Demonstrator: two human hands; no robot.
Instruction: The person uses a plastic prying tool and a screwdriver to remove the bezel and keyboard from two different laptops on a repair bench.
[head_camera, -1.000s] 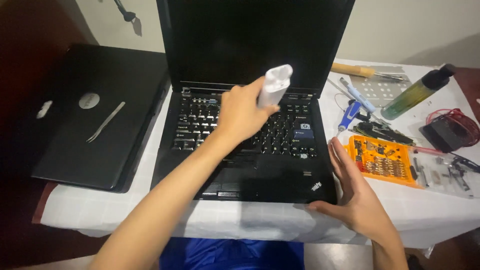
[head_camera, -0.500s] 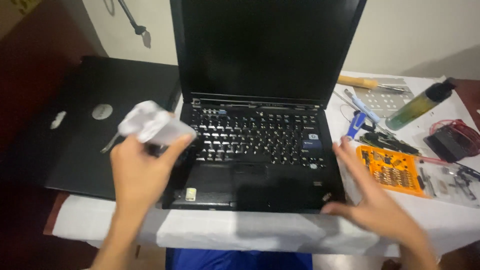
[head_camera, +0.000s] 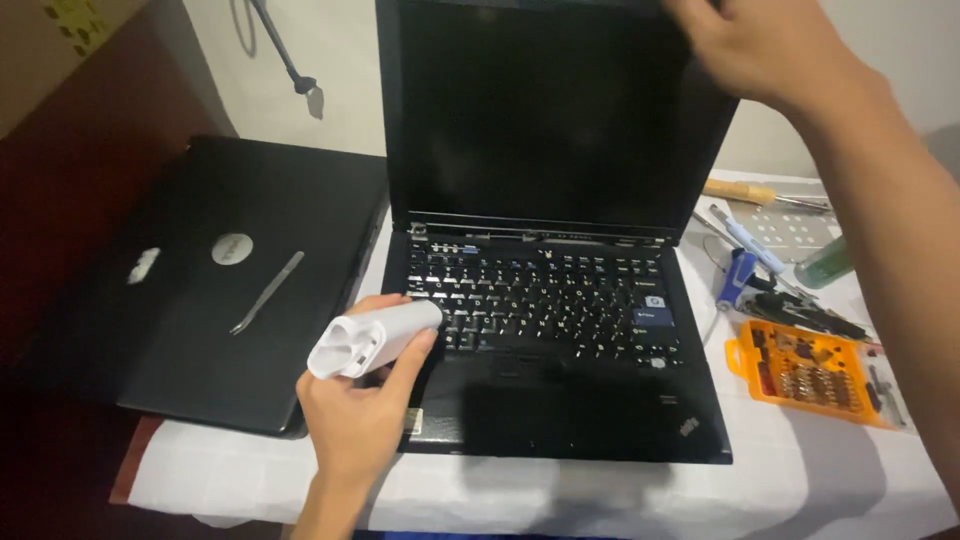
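Left hand (head_camera: 365, 415) has its grip closed on a white tube (head_camera: 372, 338) beside the open laptop's (head_camera: 560, 340) keyboard; right hand (head_camera: 765, 45) grasps the lid's top edge; closing it seems underway, calling for steady pressure.

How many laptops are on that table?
2. An open black laptop sits in the middle, the right hand at its screen's top edge. A closed black laptop lies to its left with a thin metal tool on the lid. None seems hidden.
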